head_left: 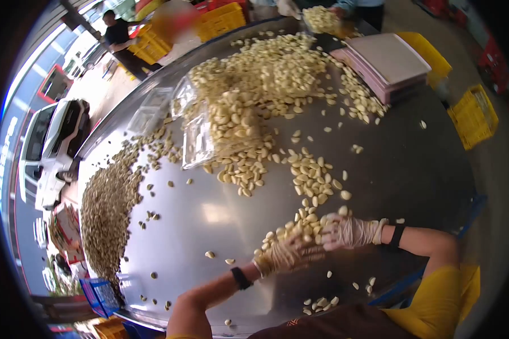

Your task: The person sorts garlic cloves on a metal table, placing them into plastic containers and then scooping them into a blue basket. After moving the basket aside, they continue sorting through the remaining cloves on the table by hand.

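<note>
My left hand (288,255), in a pale thin glove, lies against the near side of a small heap of peeled garlic cloves (306,217). Its fingers are stretched out toward the right. My right hand (350,232), gloved the same way, rests at the right end of that heap with its fingers spread and slightly bent over cloves. Fingertips of the two hands nearly meet. Some cloves under the palms are hidden. More loose cloves (313,178) trail away from the heap across the metal table (209,212).
A large pile of cloves (260,70) covers the far middle, with clear plastic trays (198,138) beside it. Browner cloves (110,209) lie at the left. Stacked pink trays (387,62) stand far right, near a yellow crate (474,117). Other people (119,37) stand beyond the table.
</note>
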